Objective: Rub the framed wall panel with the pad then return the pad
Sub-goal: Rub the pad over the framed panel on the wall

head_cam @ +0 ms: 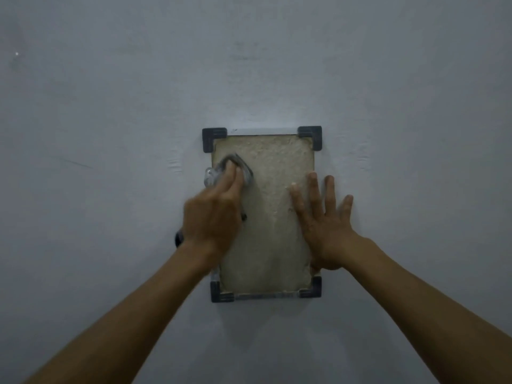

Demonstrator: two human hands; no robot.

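Note:
A rough beige wall panel (273, 173) hangs on a grey wall, held in a thin frame with dark corner brackets (214, 138). My left hand (213, 214) grips a grey pad with a clear handle (234, 165) and presses it against the panel's upper left part. The pad looks blurred and most of it is hidden under my fingers. My right hand (322, 223) lies flat with fingers spread over the panel's right edge and the wall beside it, holding nothing.
The plain grey wall (110, 106) surrounds the panel on all sides. A small dark object (178, 238) shows just behind my left wrist, on the wall left of the frame.

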